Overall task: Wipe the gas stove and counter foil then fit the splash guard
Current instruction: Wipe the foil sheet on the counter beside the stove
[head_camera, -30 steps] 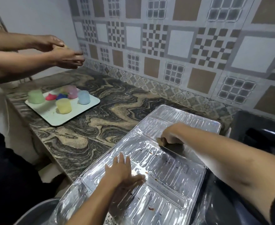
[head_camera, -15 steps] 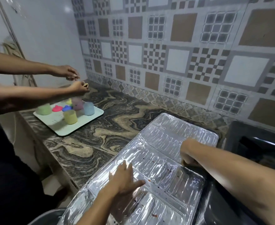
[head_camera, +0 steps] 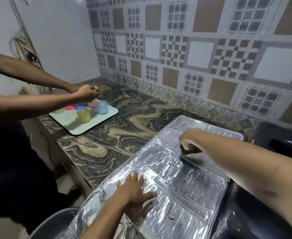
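Wiping the foil splash guard flat on the marble surface

Left hand [head_camera: 133, 188], fingers spread, pins the splash guard [head_camera: 176, 178]; right hand [head_camera: 189, 142] pinches a dark cloth [head_camera: 187, 153] on it. Thin, crinkly foil likely dents easily: support at edges. A tray [head_camera: 105, 116] holds coloured cups [head_camera: 84, 115].

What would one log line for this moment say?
step: wiping foil splash guard | left hand: flat, steadying foil | right hand: grips dark wiping pad | specks remain
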`<state>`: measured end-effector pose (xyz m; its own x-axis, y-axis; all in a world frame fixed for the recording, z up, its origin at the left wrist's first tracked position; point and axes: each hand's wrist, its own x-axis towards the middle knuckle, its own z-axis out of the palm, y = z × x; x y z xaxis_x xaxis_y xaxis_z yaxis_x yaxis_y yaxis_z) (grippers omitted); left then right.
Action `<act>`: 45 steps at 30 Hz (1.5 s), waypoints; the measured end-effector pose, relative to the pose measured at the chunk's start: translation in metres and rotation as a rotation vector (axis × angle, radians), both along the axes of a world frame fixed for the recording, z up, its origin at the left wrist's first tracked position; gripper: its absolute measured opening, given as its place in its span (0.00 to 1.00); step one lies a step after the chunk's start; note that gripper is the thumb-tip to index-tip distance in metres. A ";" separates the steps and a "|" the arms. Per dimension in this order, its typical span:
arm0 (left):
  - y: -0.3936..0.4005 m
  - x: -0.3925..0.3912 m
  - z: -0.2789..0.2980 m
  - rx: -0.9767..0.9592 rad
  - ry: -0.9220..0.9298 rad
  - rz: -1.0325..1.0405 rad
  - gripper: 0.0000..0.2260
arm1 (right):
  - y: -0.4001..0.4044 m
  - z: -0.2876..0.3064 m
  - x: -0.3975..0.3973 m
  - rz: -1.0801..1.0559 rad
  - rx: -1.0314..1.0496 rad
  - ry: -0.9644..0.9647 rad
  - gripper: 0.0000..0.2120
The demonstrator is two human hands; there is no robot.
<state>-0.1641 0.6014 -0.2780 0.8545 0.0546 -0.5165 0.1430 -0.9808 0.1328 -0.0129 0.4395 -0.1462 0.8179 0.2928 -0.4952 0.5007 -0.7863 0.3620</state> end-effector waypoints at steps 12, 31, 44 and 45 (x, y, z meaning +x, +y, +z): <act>-0.004 -0.002 -0.002 0.024 -0.007 0.011 0.43 | 0.014 -0.022 -0.042 0.180 -0.068 0.161 0.18; -0.006 -0.004 -0.002 -0.017 -0.031 0.033 0.44 | 0.034 -0.021 -0.029 0.219 0.147 -0.020 0.17; -0.005 -0.003 -0.007 -0.035 -0.035 0.037 0.46 | -0.023 -0.003 -0.050 0.125 -0.508 0.254 0.20; -0.005 -0.003 -0.006 -0.031 -0.032 0.036 0.47 | -0.021 -0.002 -0.043 0.108 -0.505 0.241 0.20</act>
<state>-0.1670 0.5967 -0.2844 0.8686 0.0696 -0.4907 0.1730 -0.9704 0.1685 -0.0557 0.4185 -0.1479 0.6431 0.0475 -0.7643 0.6836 -0.4852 0.5452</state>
